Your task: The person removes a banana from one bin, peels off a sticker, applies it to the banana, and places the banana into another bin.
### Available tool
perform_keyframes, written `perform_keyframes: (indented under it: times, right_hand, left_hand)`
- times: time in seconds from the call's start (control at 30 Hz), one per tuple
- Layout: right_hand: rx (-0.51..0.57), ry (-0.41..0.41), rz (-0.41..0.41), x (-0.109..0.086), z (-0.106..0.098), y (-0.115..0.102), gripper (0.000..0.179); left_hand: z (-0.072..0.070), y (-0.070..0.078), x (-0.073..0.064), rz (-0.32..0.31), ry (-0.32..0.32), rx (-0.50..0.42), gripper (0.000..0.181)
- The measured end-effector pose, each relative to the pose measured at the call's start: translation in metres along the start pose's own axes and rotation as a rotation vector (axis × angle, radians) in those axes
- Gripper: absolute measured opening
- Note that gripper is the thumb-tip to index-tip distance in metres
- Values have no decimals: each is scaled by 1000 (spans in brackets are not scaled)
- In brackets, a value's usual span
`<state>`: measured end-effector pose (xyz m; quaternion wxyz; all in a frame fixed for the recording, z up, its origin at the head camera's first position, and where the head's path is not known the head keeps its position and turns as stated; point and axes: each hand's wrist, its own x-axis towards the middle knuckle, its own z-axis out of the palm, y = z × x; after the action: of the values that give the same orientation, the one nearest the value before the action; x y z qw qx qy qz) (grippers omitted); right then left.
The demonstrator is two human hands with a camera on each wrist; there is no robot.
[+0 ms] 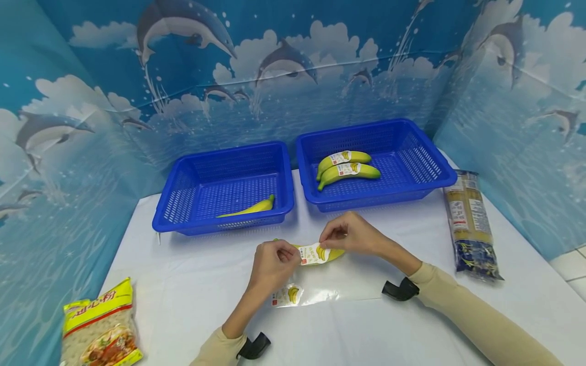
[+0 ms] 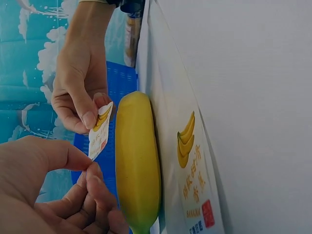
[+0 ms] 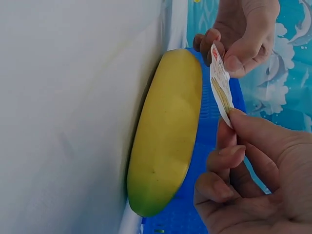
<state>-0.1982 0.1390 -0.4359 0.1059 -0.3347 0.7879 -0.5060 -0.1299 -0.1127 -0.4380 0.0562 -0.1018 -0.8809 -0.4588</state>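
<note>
A white sticker point(image 1: 313, 253) printed with bananas is stretched between both hands. My left hand point(image 1: 273, 262) pinches one end between thumb and forefinger; my right hand point(image 1: 350, 234) pinches the other end. Just below the sticker lies a yellow banana point(image 3: 165, 131) with a greenish tip, and both wrist views show a gap between the two. In the head view the sticker and hands hide much of the banana point(image 1: 336, 254). Nearer the person, a clear glossy sheet point(image 1: 352, 282) lies on the table, bearing another banana sticker point(image 1: 293, 295) at its left end.
At the back left, a blue basket point(image 1: 224, 147) holds a plain banana point(image 1: 256, 207). The blue basket point(image 1: 380, 195) beside it holds two stickered bananas point(image 1: 350, 171). A yellow-topped food bag point(image 1: 100, 325) lies front left, a tan-and-blue packet point(image 1: 471, 223) at right.
</note>
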Motion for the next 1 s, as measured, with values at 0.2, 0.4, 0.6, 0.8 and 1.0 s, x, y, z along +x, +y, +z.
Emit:
perform_keyframes:
  times: [0.2, 0.4, 0.6, 0.8, 1.0]
  right_hand:
    - [-62, 18, -27, 1, 0, 5, 8]
    - [-108, 20, -59, 1, 3, 8, 9]
    - [-148, 24, -80, 0, 4, 7, 11]
    - [-174, -18, -121, 0, 3, 7, 11]
    - [-185, -92, -146, 0, 1, 8, 14]
  left_hand:
    - [6, 2, 3, -4, 17, 90, 10]
    - [10, 2, 3, -15, 15, 136, 10]
    - [13, 0, 3, -1, 22, 173, 12]
    - [14, -2, 2, 38, 34, 170, 15]
    - [13, -6, 2, 117, 3, 68, 13]
